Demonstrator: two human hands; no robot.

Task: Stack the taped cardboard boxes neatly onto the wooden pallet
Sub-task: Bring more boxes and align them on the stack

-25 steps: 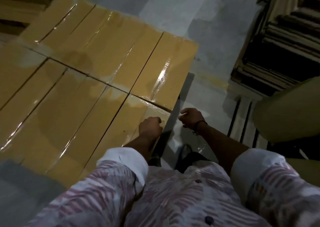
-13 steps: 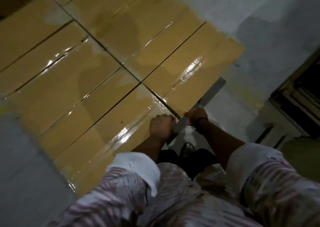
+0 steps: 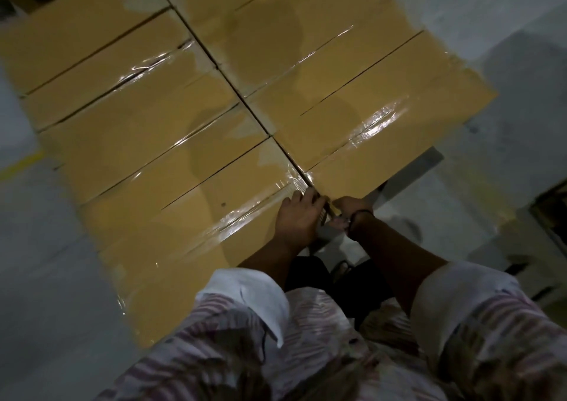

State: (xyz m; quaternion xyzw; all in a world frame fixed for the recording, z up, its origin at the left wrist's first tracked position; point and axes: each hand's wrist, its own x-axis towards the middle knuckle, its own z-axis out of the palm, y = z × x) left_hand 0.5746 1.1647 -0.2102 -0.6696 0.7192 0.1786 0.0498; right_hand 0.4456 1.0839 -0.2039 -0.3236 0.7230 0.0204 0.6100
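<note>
Several taped cardboard boxes lie side by side in two rows, their tops flush. The near left box (image 3: pixel 199 216) and the near right box (image 3: pixel 383 143) meet at a dark seam right in front of me. My left hand (image 3: pixel 296 216) curls over the front corner of the near left box at that seam. My right hand (image 3: pixel 348 209), with a dark band on its wrist, grips the adjoining corner of the near right box from below. The two hands almost touch. The pallet is hidden under the boxes.
Grey concrete floor surrounds the stack, with a yellow line (image 3: pixel 18 164) at the left. A grey board (image 3: pixel 426 164) juts out below the near right box. A dark stack of flat material (image 3: pixel 552 207) sits at the right edge. My foot (image 3: pixel 340 267) is beneath the hands.
My hands have come together at the seam between the two front boxes, and the right hand went from hanging free to the box corner. My view swung left over the stack.
</note>
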